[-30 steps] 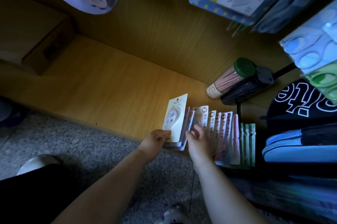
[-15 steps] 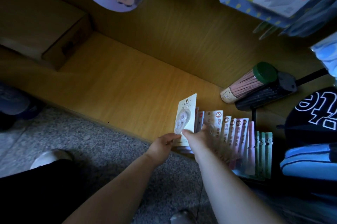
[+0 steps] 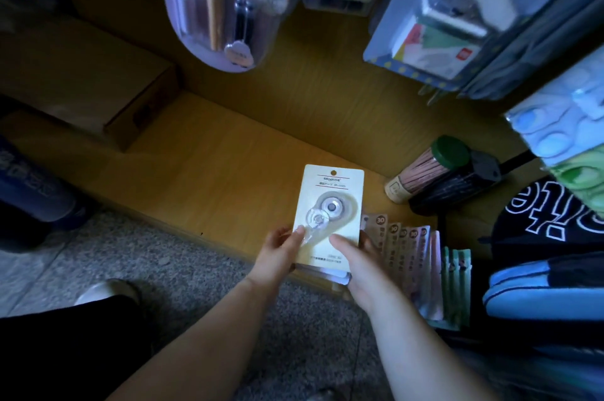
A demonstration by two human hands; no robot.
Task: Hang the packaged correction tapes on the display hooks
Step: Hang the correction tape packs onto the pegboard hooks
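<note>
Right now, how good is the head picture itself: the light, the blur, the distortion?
Head view: dim, darkest in the lower corners; brightest on the correction tape card held by the left hand and right hand; the hanging blister pack at top is blurred, with glare streaks; wide-angle stretching shows near the edges.

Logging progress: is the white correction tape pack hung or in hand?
In hand, not hung: left hand and right hand grip the white pack; nothing passes through its hang hole.

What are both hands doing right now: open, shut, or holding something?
Left hand: grips the white correction tape pack at its lower left.
Right hand: grips the same pack's lower right.
</note>
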